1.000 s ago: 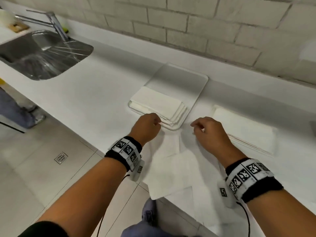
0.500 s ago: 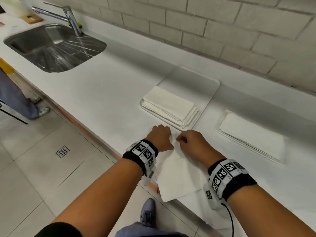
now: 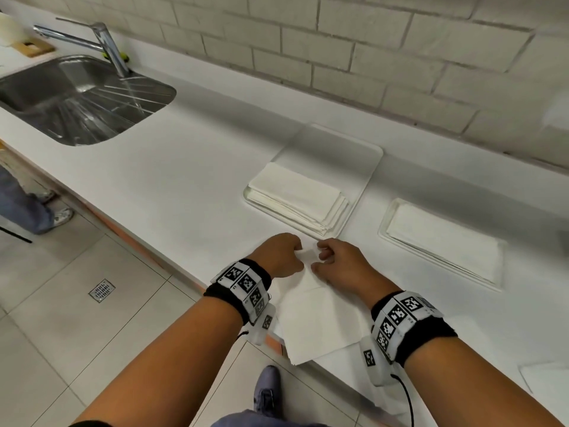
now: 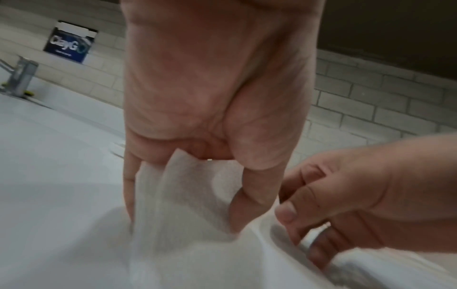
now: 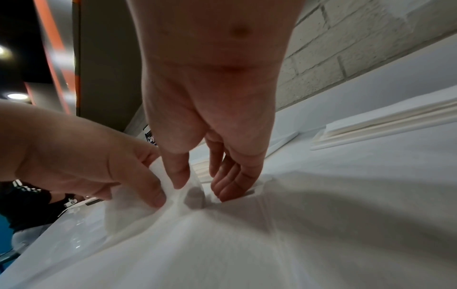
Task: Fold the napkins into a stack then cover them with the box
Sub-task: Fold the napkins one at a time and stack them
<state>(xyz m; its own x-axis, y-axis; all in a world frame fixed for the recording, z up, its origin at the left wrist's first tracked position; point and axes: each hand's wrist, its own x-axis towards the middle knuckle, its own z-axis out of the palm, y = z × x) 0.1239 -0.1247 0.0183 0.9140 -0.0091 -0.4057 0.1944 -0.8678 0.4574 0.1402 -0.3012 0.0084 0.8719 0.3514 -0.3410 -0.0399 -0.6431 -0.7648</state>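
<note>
A white napkin (image 3: 314, 322) lies on the counter's front edge, its near corner hanging over. My left hand (image 3: 297, 248) pinches its far edge; the left wrist view shows the napkin (image 4: 188, 185) held between thumb and fingers. My right hand (image 3: 320, 252) pinches the same edge right beside it, with the thumb (image 5: 178, 176) pressed on the napkin (image 5: 247, 244). The two hands almost touch. Just behind them a stack of folded napkins (image 3: 295, 195) sits at the near end of a clear shallow box (image 3: 345, 149).
A second clear tray (image 3: 388, 217) with flat napkins (image 3: 443, 238) lies to the right. A steel sink (image 3: 77, 100) with a tap (image 3: 107, 44) is far left. A brick wall backs the counter. Another person's legs (image 3: 18, 204) stand on the floor, left.
Both hands have come together from about a hand's width apart, drawing the napkin's far edge inward. The napkin now looks narrower and doubled over.
</note>
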